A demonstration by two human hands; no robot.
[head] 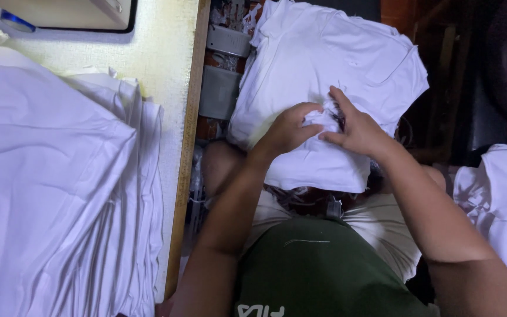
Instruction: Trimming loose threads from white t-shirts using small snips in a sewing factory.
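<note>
Pinching a bunched fold of the white shirt (324,70) at frame centre, left hand (289,130) and right hand (356,130) both clenched on cloth. Best kept taut, worked in small pulls, away from the stacked shirts (54,176) at left.

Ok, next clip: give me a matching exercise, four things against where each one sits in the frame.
Things:
1. left hand
2. right hand
3. stack of white garments
4. green shirt

Places:
A. piled on the table at the far left
B. bottom centre, worn by the person
C. pinching bunched white cloth from its left side
D. pinching the same white cloth from its right side, fingers spread

Pairs: 1-C, 2-D, 3-A, 4-B
</note>
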